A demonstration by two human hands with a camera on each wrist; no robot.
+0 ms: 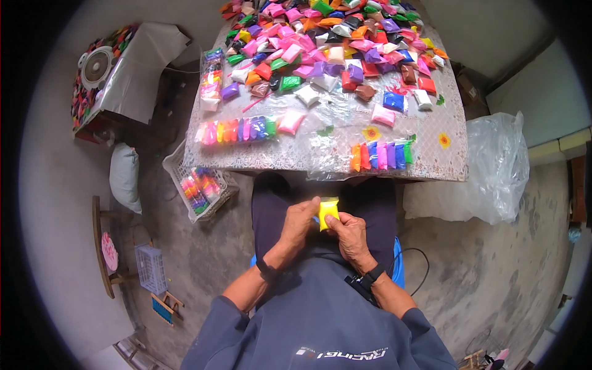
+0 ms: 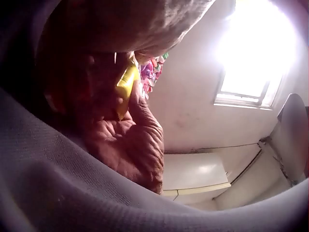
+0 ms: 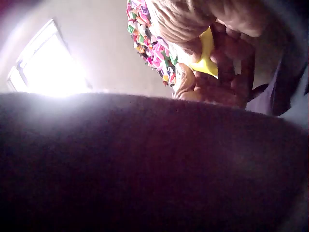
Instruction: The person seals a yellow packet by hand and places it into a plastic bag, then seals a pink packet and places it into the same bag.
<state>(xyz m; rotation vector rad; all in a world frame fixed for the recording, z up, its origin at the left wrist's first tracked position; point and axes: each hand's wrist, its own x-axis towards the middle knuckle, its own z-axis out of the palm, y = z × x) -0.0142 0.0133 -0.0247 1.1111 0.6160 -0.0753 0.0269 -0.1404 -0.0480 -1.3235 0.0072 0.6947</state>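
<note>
A small bright yellow packet (image 1: pixel 328 217) is held over the lap, just in front of the table edge. My right hand (image 1: pixel 353 237) pinches it, thumb across its front and fingers behind. At its upper left side my left hand (image 1: pixel 298 223) grips the edge, thumb near the top corner. Both wrist views show the yellow packet (image 2: pixel 126 87) between thumbs and fingers, partly hidden by the hands. On the table nearest the hands lies a row of coloured packets (image 1: pixel 382 155) in clear plastic, with another wrapped row (image 1: pixel 239 130) to its left.
A big heap of coloured packets (image 1: pixel 333 37) covers the back of the patterned table (image 1: pixel 290 161). A white basket (image 1: pixel 229 192) with wrapped packets stands on the floor at left. A large clear plastic bag (image 1: pixel 493 172) sits right of the table.
</note>
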